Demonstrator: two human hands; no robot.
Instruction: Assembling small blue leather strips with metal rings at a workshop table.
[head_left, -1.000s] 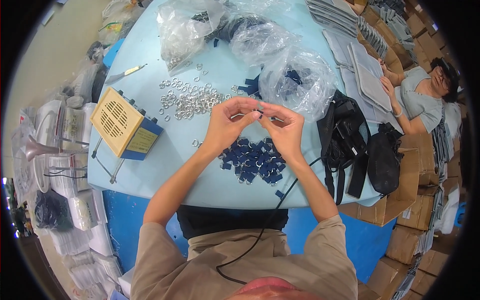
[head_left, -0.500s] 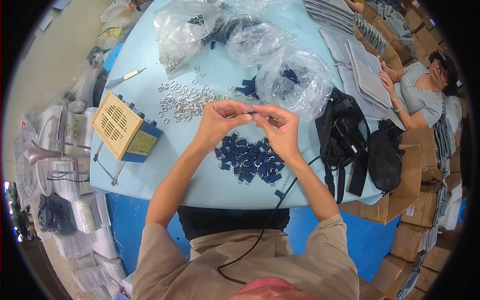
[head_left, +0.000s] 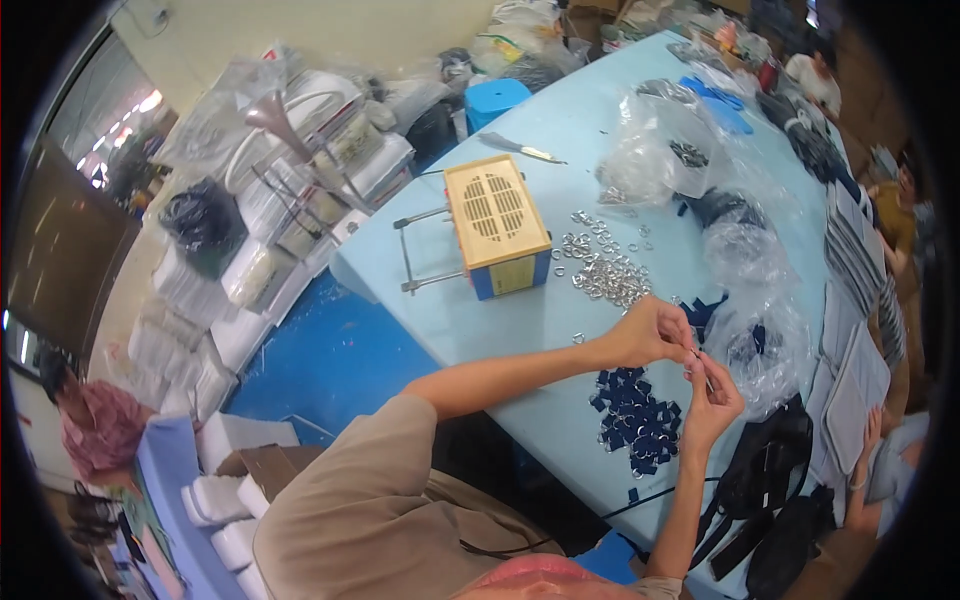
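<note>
My left hand [head_left: 648,332] and my right hand [head_left: 712,400] meet fingertip to fingertip over the table, both closed in a pinch. Between them is something small and dark, mostly hidden by the fingers and too tiny to name. Just nearer than the hands lies a heap of navy fabric tabs [head_left: 640,422], several with metal rings on them. A scatter of loose silvery metal rings [head_left: 612,278] is spread beyond my left hand. Plain navy strips [head_left: 704,314] lie behind the hands, beside a clear plastic bag [head_left: 755,350] with more navy pieces inside.
A yellow-and-blue box device [head_left: 497,225] with a metal stand sits on the pale blue table [head_left: 400,300]. Behind it lies a knife-like tool [head_left: 520,148]. Black bags [head_left: 765,460] and grey folded panels [head_left: 850,385] line the right side, where a co-worker's hand [head_left: 868,440] shows. A cable crosses near my right forearm.
The view has swung to the left, so the table and its contents appear farther right and tilted. My hands stay pinched together over the table.
</note>
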